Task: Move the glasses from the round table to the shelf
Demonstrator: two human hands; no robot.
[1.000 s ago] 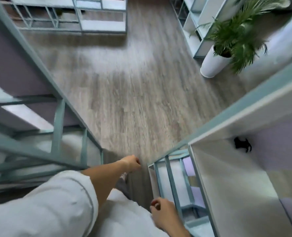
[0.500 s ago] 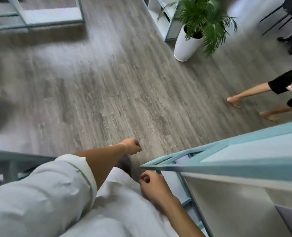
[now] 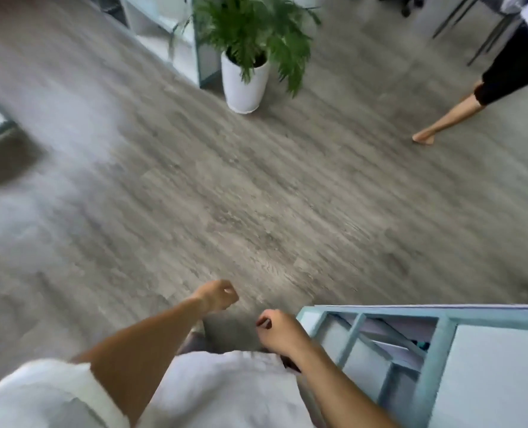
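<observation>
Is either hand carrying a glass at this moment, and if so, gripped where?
No glass shows. The left hand and right hand are both loosely curled and look empty, beside the shelf.

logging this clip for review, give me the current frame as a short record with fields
left hand: left hand loosely curled, holds nothing
right hand: right hand loosely curled, holds nothing
glasses: none in view
round table: not in view
nearest furniture: teal-framed shelf at the person's right
floor: grey wood floor, blurred
plant: potted plant in a white pot, ahead
other person: bare leg at upper right
</observation>
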